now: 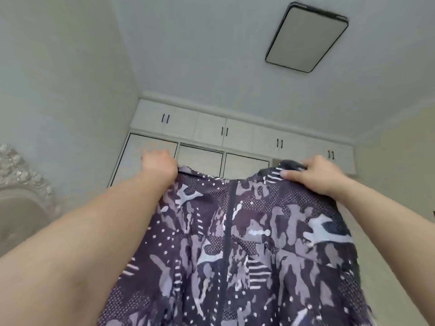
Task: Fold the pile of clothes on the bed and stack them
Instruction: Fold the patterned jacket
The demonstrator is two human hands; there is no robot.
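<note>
Right up close, both bare forearms reach forward and upward, and between them hangs a patterned garment (247, 243), dark purple with pale camouflage blotches, dots and stripes, a dark zip line running down its middle. It fills the lower centre of the view and drops out past the bottom edge, so its lower end cannot be seen. The cloth is held up in the air, spread between the two hands, its top edge roughly level and sagging a little in the centre.

Up at that top edge, the right hand (315, 175) grips the right corner: fingers curled over a bunched fold of the fabric, thumb pressed flat on the near side of the striped part. Over on the other side, the left hand (159, 164) holds the left corner; its back faces the camera, and the fingers curl away out of sight behind the cloth, so exactly how they lie cannot be told.

Beyond the hands stands a white wardrobe (211, 147), small upper cupboards with dark handles over taller doors. An ornate pale headboard (21, 184) shows at far left against the wall. Overhead, a rectangular ceiling light (306, 37) with a dark rim sits on the white ceiling.
</note>
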